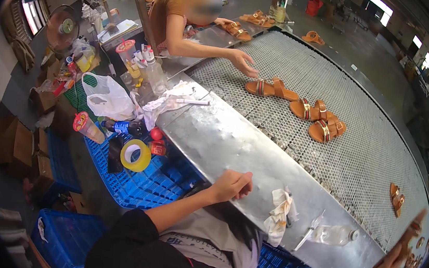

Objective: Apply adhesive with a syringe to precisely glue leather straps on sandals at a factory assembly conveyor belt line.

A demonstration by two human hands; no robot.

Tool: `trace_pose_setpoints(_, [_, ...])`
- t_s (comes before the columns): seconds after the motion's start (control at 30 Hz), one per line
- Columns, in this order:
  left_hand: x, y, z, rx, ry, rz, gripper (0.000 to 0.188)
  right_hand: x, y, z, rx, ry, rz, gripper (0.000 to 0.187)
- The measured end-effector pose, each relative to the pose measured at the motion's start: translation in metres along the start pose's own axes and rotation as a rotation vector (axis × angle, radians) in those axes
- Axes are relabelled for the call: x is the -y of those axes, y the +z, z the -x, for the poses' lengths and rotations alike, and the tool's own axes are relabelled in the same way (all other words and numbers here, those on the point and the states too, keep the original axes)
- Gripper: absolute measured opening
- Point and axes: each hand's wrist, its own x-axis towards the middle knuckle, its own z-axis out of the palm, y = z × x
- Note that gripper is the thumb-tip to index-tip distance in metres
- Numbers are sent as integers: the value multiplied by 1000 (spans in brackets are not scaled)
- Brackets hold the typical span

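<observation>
Sandals [325,130], strapped and buckled, lie on the far mesh [357,165], assembled, we judge, remaining work unclear; left hand [234,186], near, curls loosely, seemingly empty; right hand [392,259], blurred, we cannot tell open or holding.

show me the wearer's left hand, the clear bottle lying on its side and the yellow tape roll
left hand [231,186]: head view, on the back of the hand
clear bottle [331,235]: head view, on the side of its body
tape roll [144,159]: head view, on the right part of the yellow ring
</observation>
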Motion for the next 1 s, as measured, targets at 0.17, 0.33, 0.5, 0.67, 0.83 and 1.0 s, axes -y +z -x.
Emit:
trace_pose_setpoints(0.17, [-34, 12, 32, 387, 376, -11, 56, 177, -42, 113, -68, -411, -152, 36])
trace_pose_setpoints(0.33, [-94, 24, 59, 544, 489, 771, 65, 301, 45, 233, 869, -471, -279, 26])
trace_pose_setpoints(0.5, [-108, -34, 72, 365, 259, 663, 58, 359, 120, 293, 920, -554, -215, 28])
trace_pose_setpoints(0.67, [-97, -68, 73, 223, 155, 607, 36, 347, 126, 300, 1094, -609, -300, 21])
trace_pose_setpoints(0.83, [-85, -69, 60, 240, 91, 706, 29, 314, 104, 311, 1069, -167, -300, 32])
trace_pose_setpoints(1.0, [-64, -42, 36, 176, 116, 732, 31, 285, 106, 323, 1241, 584, -608, 59])
